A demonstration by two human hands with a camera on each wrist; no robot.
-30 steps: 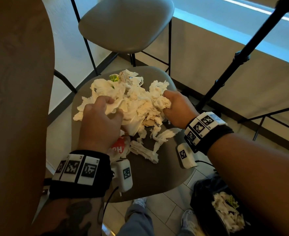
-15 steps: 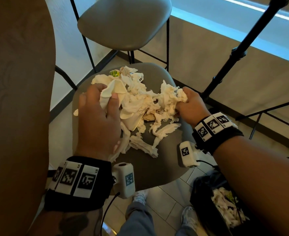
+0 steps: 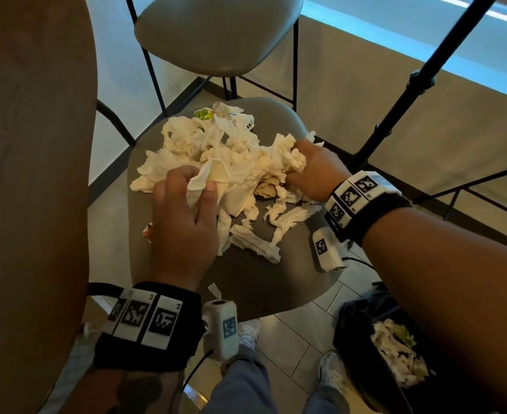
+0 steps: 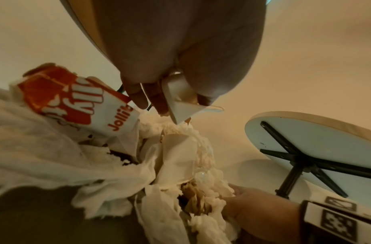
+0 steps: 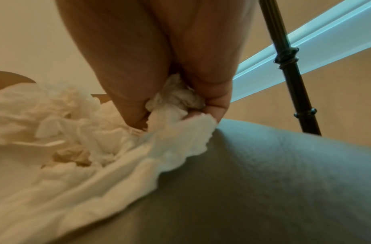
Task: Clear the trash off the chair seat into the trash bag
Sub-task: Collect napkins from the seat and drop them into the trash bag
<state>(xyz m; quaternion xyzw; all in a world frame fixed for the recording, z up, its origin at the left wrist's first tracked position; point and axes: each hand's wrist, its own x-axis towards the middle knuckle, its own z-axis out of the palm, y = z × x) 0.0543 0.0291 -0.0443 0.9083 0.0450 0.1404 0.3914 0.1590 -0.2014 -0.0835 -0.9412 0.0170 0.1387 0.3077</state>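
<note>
Hands (image 3: 186, 222) hide red carton (image 4: 75, 102), perhaps crushed.

Folded napkin (image 4: 181, 102) between fingers (image 4: 136, 95)

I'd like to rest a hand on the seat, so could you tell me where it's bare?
The chair seat is bare along its near edge, between the tissue pile and the seat rim, and beside the right hand on the right. The middle and far part are crowded with tissues, gripped by the left hand too.

chair seat (image 3: 246, 282): grey | on it: crumpled tissue pile (image 3: 216, 156), red-white wrapper (image 4: 75, 102)
</note>
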